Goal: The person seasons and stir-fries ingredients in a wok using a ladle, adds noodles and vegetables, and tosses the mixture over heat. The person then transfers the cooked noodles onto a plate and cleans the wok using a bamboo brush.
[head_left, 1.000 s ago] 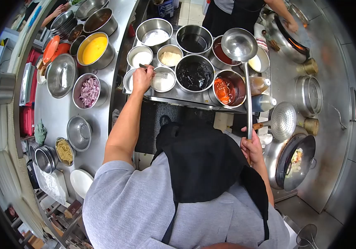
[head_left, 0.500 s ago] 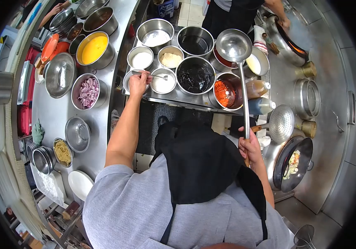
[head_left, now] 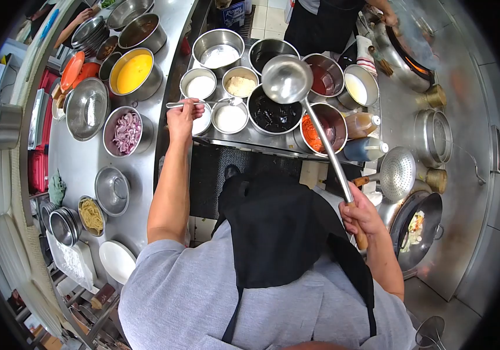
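Note:
My left hand [head_left: 183, 118] pinches the metal handle of a spoon [head_left: 218, 103], whose bowl end is over the rim of a small pot of white powder [head_left: 230, 119]. Partly behind that hand is another pot of white granules [head_left: 202, 121]. My right hand [head_left: 362, 211] is wrapped around the wooden handle of a large ladle [head_left: 287, 79]. The ladle's bowl hangs over a pot of dark liquid [head_left: 270, 111] and looks empty. Beneath its long shaft stands a pot with chopped orange-red food [head_left: 314, 133].
On the right, a wok [head_left: 416, 230] holds chopped vegetables beside a perforated skimmer [head_left: 396, 173]. Bottles [head_left: 365, 149] stand by the pots. The left counter carries sliced red onion [head_left: 126, 133], yellow liquid [head_left: 134, 73] and bowls. A co-worker [head_left: 326, 23] handles a flaming wok [head_left: 404, 52].
The ladle's bowl has swung left from over the red-sauce pot to over the dark liquid. My left hand and the spoon have shifted slightly left. My right hand has moved slightly right.

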Motion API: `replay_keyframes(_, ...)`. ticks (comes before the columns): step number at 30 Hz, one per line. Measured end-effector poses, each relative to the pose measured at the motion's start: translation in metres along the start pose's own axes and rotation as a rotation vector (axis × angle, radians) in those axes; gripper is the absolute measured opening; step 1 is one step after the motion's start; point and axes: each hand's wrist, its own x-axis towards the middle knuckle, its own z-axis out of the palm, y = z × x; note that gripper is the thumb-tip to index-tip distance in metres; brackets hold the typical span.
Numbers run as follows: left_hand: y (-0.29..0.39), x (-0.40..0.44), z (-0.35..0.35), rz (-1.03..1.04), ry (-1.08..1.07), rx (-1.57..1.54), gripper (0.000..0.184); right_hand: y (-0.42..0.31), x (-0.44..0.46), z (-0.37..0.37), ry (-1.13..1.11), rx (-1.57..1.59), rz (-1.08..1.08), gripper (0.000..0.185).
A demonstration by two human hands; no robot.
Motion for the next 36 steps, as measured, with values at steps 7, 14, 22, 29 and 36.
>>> replay_keyframes(7, 0.050, -0.006, 0.035, 0.601, 0.086, 0.847, 0.026, 0.001, 0.000, 0.011, -0.064, -0.033, 0.101, 0.083)
replay_keyframes(14, 0.012, 0.073, -0.018, 0.524, 0.220, 1.017, 0.038, 0.022, 0.005, 0.009, -0.021, -0.031, 0.064, 0.086)
replay_keyframes(22, -0.043, 0.116, -0.020, 0.442, 0.215, 1.006, 0.031, 0.028, 0.005, 0.020, 0.062, -0.003, 0.014, 0.088)
replay_keyframes(29, -0.048, 0.119, -0.018, 0.229, 0.212, 0.518, 0.031, 0.016, -0.001, 0.042, 0.144, -0.098, -0.002, 0.084)
replay_keyframes(36, -0.044, 0.109, -0.037, 0.087, 0.319, -0.143, 0.027, 0.012, 0.002, 0.042, 0.168, -0.149, -0.022, 0.085)
